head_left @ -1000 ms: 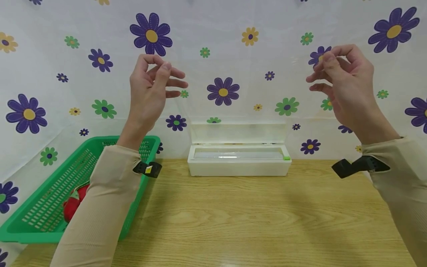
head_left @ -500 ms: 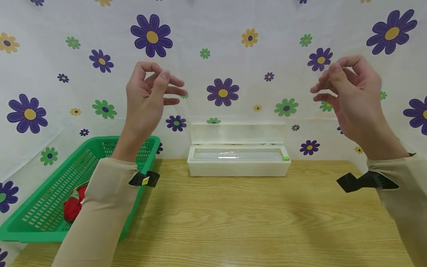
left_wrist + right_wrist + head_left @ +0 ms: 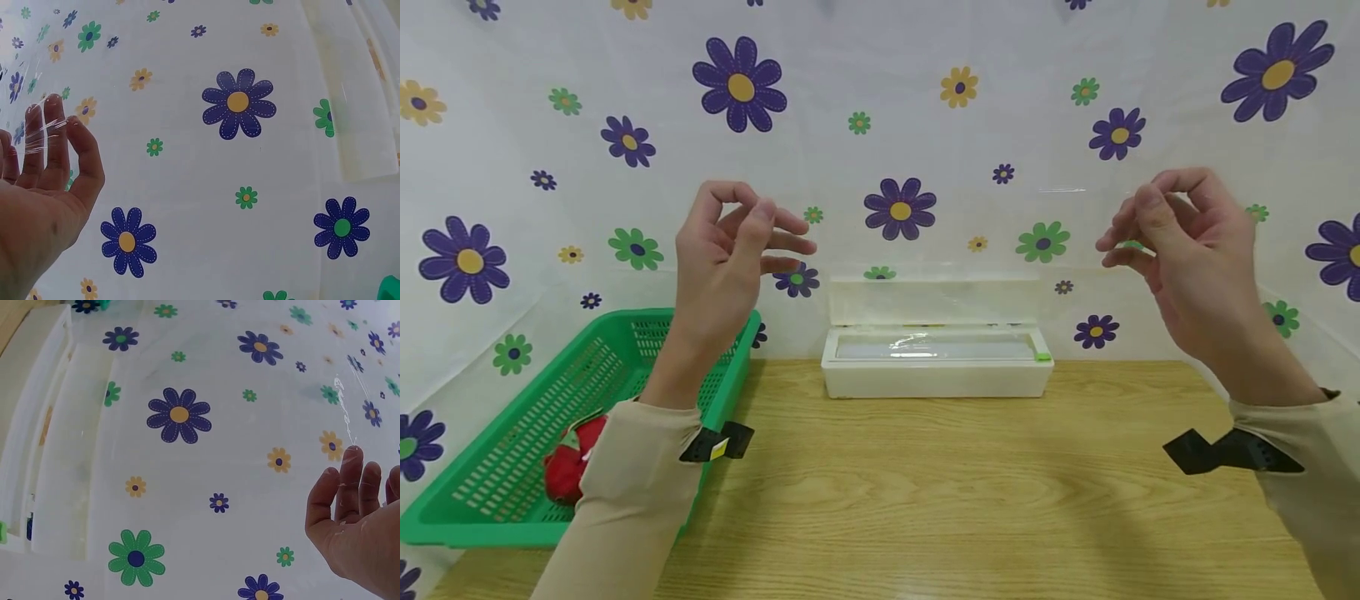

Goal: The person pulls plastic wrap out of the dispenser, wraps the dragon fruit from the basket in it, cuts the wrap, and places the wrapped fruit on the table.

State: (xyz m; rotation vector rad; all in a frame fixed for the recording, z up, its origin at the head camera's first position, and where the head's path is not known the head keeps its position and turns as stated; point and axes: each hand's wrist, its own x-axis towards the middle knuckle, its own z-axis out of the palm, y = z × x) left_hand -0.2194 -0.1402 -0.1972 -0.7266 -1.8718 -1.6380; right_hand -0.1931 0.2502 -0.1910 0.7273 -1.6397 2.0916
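Note:
A nearly invisible sheet of clear plastic wrap [image 3: 1062,190] spans the space between both raised hands. My left hand [image 3: 722,250] pinches one corner between thumb and index finger, the other fingers loosely spread. Creased plastic wrap [image 3: 36,140] shows at its fingertips in the left wrist view. On the other side, my right hand [image 3: 1202,258] pinches the opposite corner; shiny wrinkles run up from its fingers in the right wrist view. Behind and below stands a white wrap dispenser box [image 3: 936,382], lid [image 3: 934,302] up, with a roll [image 3: 955,347] inside. The sheet's lower edge cannot be made out.
A green plastic basket [image 3: 490,533] stands at the left beneath the left forearm, with a red and green cloth-like item [image 3: 563,477] in it. The wooden table [image 3: 940,500] ends at a wall covering [image 3: 820,50] printed with flowers.
Both hands have come down in the head view, still pinching the wrap and about as far apart as before. The left has also shifted slightly left. Box and basket have stayed put.

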